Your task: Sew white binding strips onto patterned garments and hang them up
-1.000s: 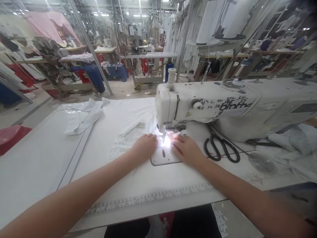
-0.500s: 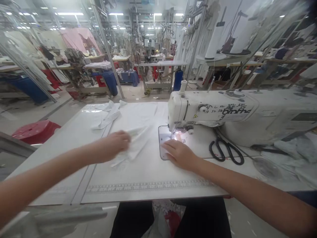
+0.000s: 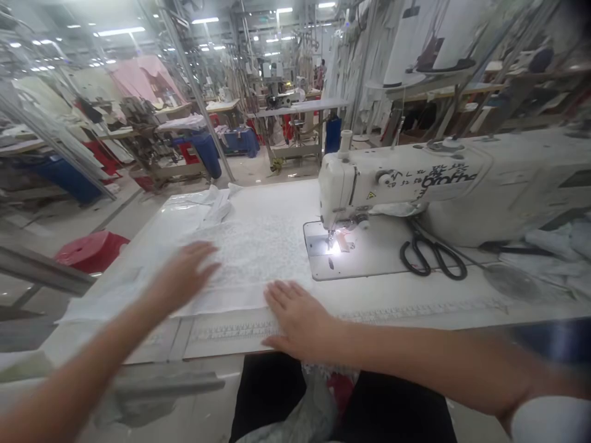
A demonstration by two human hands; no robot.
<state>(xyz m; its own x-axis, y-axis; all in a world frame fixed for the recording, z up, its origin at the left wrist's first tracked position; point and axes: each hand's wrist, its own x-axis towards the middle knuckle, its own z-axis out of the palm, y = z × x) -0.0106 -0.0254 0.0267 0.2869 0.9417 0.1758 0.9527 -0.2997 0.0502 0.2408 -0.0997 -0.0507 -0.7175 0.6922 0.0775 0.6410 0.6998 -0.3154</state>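
Observation:
A thin white fabric piece (image 3: 256,249) lies spread on the sewing table, left of the needle plate (image 3: 318,266). Over its left part is my left hand (image 3: 184,277), slightly blurred, fingers stretched and thumb apart. My right hand (image 3: 300,320) lies flat near the table's front edge, its fingertips at the fabric's lower right edge and its thumb spread. Neither hand grips anything. The white sewing machine (image 3: 392,184) stands to the right, its lamp lighting the needle area. Whether the left palm touches the cloth, I cannot tell.
Black-handled scissors (image 3: 434,255) lie right of the needle plate. A measuring tape strip (image 3: 240,332) runs along the front edge. Crumpled white cloth (image 3: 219,206) is at the table's back left. A red stool (image 3: 90,251) stands left; thread cones (image 3: 398,55) rise behind the machine.
My right hand has moved from the needle plate toward the front left. The white fabric, bunched under my left hand before, now lies spread out. My left hand has shifted left, and the view has tilted.

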